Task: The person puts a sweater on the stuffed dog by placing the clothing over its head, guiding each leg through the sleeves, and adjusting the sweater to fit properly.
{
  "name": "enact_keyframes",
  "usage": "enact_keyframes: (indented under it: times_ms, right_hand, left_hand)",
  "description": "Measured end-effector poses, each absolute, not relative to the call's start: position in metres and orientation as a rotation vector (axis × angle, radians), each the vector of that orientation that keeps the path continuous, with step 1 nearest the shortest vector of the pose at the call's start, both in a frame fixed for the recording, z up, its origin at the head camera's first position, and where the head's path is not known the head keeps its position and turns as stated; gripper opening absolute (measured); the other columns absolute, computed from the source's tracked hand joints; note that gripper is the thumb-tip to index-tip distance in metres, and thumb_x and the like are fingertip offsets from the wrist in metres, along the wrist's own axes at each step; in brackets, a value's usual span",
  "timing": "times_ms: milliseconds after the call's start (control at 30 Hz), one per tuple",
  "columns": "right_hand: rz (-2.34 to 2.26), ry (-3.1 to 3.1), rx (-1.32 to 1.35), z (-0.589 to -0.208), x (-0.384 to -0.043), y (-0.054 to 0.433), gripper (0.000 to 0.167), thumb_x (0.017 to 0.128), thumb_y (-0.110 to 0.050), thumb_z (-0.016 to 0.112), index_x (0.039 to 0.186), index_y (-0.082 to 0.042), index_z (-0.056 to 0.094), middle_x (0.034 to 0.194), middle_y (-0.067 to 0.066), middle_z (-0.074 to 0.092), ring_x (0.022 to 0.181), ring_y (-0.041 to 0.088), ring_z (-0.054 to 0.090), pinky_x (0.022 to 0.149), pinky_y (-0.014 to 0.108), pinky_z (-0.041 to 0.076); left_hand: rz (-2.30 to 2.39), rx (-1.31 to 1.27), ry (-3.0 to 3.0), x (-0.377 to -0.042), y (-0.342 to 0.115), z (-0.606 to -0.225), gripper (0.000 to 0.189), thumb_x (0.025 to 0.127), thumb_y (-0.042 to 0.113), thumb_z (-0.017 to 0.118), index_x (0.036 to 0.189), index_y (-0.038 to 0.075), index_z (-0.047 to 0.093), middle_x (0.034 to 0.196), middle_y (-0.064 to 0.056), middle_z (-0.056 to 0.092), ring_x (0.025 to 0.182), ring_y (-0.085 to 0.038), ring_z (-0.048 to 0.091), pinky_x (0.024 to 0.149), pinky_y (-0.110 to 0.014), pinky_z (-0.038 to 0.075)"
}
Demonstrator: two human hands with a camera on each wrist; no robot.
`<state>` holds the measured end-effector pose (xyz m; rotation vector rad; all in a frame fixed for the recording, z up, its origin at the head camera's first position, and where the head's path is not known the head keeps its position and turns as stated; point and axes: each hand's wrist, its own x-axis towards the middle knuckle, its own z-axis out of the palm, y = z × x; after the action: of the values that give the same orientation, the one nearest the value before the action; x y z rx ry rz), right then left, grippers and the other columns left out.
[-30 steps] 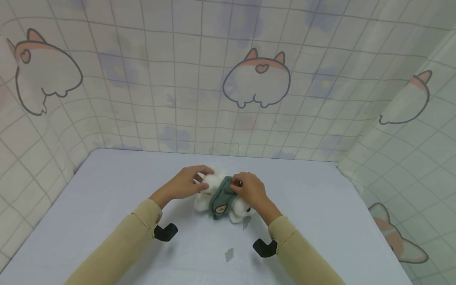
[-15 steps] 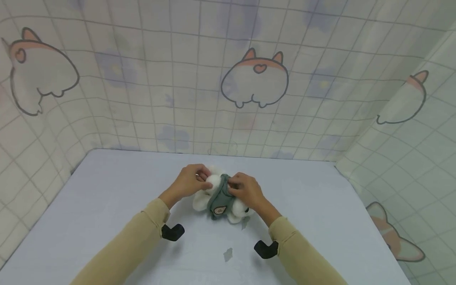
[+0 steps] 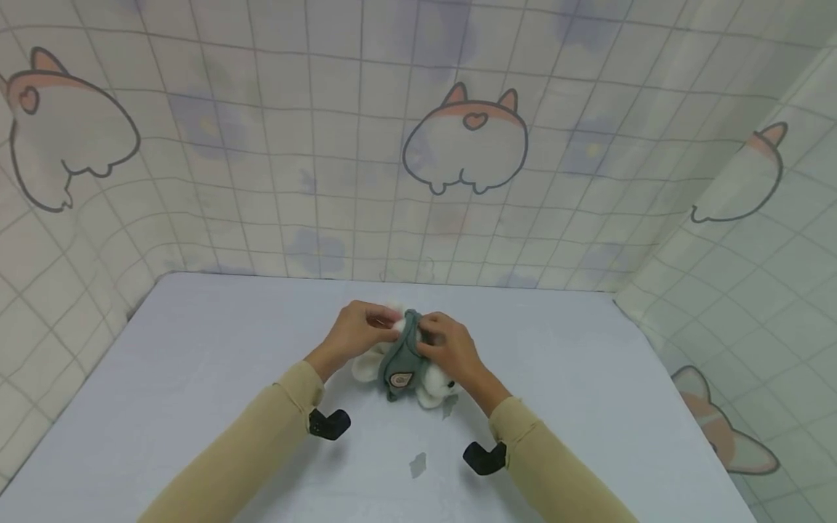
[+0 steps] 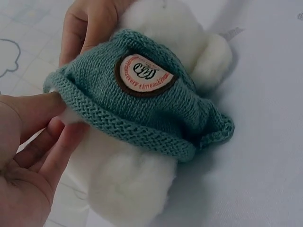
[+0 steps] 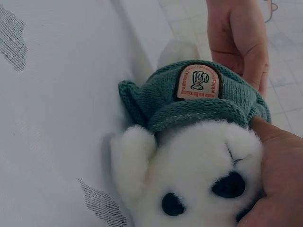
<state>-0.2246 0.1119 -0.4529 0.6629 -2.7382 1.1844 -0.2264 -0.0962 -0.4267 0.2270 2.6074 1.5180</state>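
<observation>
A white plush toy (image 5: 194, 151) with dark eyes lies on the table, wearing a green knitted sweater (image 4: 151, 106) with a round-edged patch (image 5: 199, 81). At the sweater's lower hem my left hand (image 3: 361, 328) pinches a bit of the toy's white body, its thumb against the knit edge in the left wrist view. From the other side my right hand (image 3: 450, 347) grips the sweater's edge near the toy's head (image 3: 437, 381). The right fingertips are partly hidden behind the knit. The toy's legs (image 4: 132, 189) stick out below the hem.
The white table (image 3: 229, 349) has grey leaf-shaped marks (image 3: 418, 465) in front of the toy. A gridded curtain (image 3: 314, 145) with corgi drawings hangs behind the table and along both sides.
My left hand has moved right, from the toy's white lower body to the sweater's hem. The right hand stays near the sweater's other edge, and the sweater's top edge has lifted slightly.
</observation>
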Motion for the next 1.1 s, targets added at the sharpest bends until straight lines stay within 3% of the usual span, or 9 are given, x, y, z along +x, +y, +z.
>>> enact_keyframes:
  times_ms: [267, 500, 667, 800, 1033, 1100]
  right_hand:
    - [1.158, -2.786, 0.632, -0.452, -0.222, 0.108, 0.046, 0.086, -0.016, 0.072, 0.130, -0.010, 0.062, 0.121, 0.003, 0.064, 0.108, 0.020, 0.061, 0.091, 0.041, 0.051]
    - [1.094, -2.814, 0.626, -0.452, -0.222, 0.107, 0.041, 0.085, -0.017, 0.073, 0.124, -0.013, 0.063, 0.110, 0.001, 0.064, 0.094, 0.016, 0.058, 0.082, 0.034, 0.049]
    - [1.051, -2.833, 0.640, -0.448, -0.221, 0.109, 0.038, 0.086, -0.018, 0.072, 0.121, -0.014, 0.060, 0.101, 0.001, 0.062, 0.090, 0.015, 0.057, 0.077, 0.034, 0.048]
    - [1.042, -2.853, 0.648, -0.446, -0.221, 0.111, 0.038, 0.086, -0.018, 0.071, 0.121, -0.013, 0.059, 0.099, 0.001, 0.061, 0.088, 0.015, 0.055, 0.076, 0.033, 0.047]
    - [0.984, -2.888, 0.701, -0.447, -0.223, 0.105, 0.041, 0.085, -0.020, 0.071, 0.120, -0.010, 0.052, 0.094, 0.001, 0.059, 0.083, 0.014, 0.053, 0.073, 0.033, 0.047]
    - [0.970, -2.863, 0.733, -0.446, -0.223, 0.102, 0.038, 0.085, -0.019, 0.070, 0.117, -0.009, 0.052, 0.092, 0.002, 0.057, 0.082, 0.016, 0.052, 0.073, 0.034, 0.047]
  left_hand:
    - [1.597, 0.192, 2.513, -0.225, -0.094, -0.427, 0.023, 0.084, 0.020, 0.076, 0.107, 0.016, 0.075, 0.100, -0.002, 0.075, 0.101, -0.018, 0.069, 0.088, -0.034, 0.056]
    - [1.710, 0.213, 2.314, -0.221, -0.093, -0.423, 0.039, 0.092, 0.030, 0.067, 0.125, 0.010, 0.065, 0.121, -0.010, 0.069, 0.104, -0.020, 0.070, 0.090, -0.032, 0.056]
    - [1.636, 0.248, 2.333, -0.221, -0.090, -0.422, 0.053, 0.090, 0.039, 0.067, 0.133, 0.010, 0.058, 0.117, -0.008, 0.070, 0.106, -0.019, 0.068, 0.092, -0.035, 0.055]
    - [1.665, 0.263, 2.283, -0.220, -0.086, -0.425, 0.056, 0.090, 0.031, 0.068, 0.138, 0.007, 0.052, 0.117, -0.009, 0.070, 0.110, -0.021, 0.066, 0.094, -0.036, 0.054]
    - [1.652, 0.360, 2.252, -0.218, -0.071, -0.430, 0.065, 0.091, 0.032, 0.067, 0.148, 0.020, 0.039, 0.144, -0.010, 0.050, 0.131, -0.027, 0.051, 0.104, -0.042, 0.047]
    - [1.624, 0.378, 2.317, -0.218, -0.068, -0.429, 0.062, 0.093, 0.033, 0.065, 0.148, 0.022, 0.040, 0.142, -0.009, 0.053, 0.130, -0.026, 0.052, 0.105, -0.044, 0.046]
